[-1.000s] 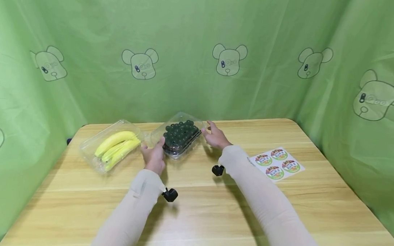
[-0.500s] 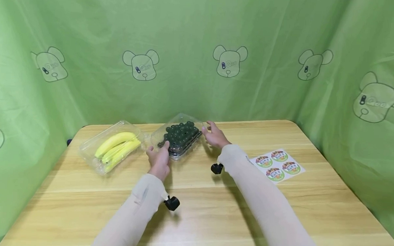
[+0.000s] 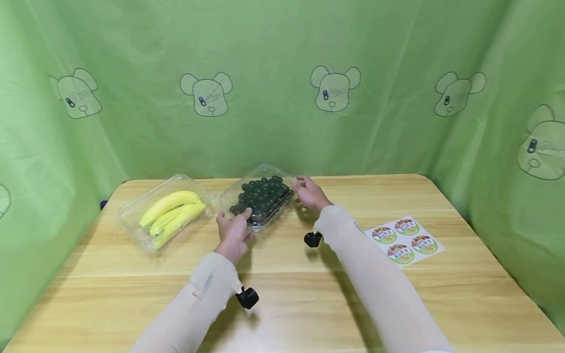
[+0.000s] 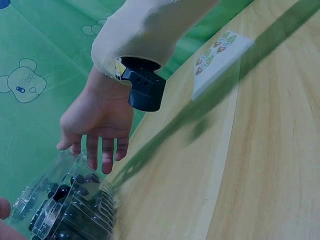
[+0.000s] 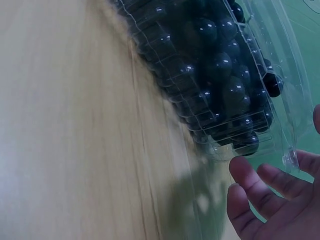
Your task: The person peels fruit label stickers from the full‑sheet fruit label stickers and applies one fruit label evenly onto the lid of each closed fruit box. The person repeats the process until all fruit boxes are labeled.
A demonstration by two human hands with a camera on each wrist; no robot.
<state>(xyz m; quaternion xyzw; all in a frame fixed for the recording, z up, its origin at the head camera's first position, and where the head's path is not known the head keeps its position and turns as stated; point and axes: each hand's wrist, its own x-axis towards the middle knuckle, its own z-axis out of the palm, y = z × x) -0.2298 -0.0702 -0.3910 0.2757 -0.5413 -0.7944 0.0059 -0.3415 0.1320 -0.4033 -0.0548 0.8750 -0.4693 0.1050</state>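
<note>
A clear clamshell box (image 3: 264, 171) of dark green grapes (image 3: 262, 193) stands at the table's far middle. Its transparent lid (image 5: 277, 45) tilts above the fruit. My left hand (image 3: 234, 234) is at the near left corner, thumb and forefinger spread, thumb tip right at the rim; in the left wrist view only bits of it show. My right hand (image 3: 313, 196) pinches the lid's right corner between thumb and forefinger. Its other fingers (image 4: 107, 155) hang beside the box end. A second clear box (image 3: 136, 213) with yellow bananas (image 3: 171, 214) lies to the left.
A white sheet (image 3: 435, 248) with several round fruit stickers lies to the right of my right forearm. The wooden table (image 3: 296, 312) has green curtains (image 3: 261, 129) behind it and at both sides.
My left hand has shifted right and nearer, from the grape box's left side to its near corner. My right thumb and fingers have drawn closer around the lid corner. The banana box stays put.
</note>
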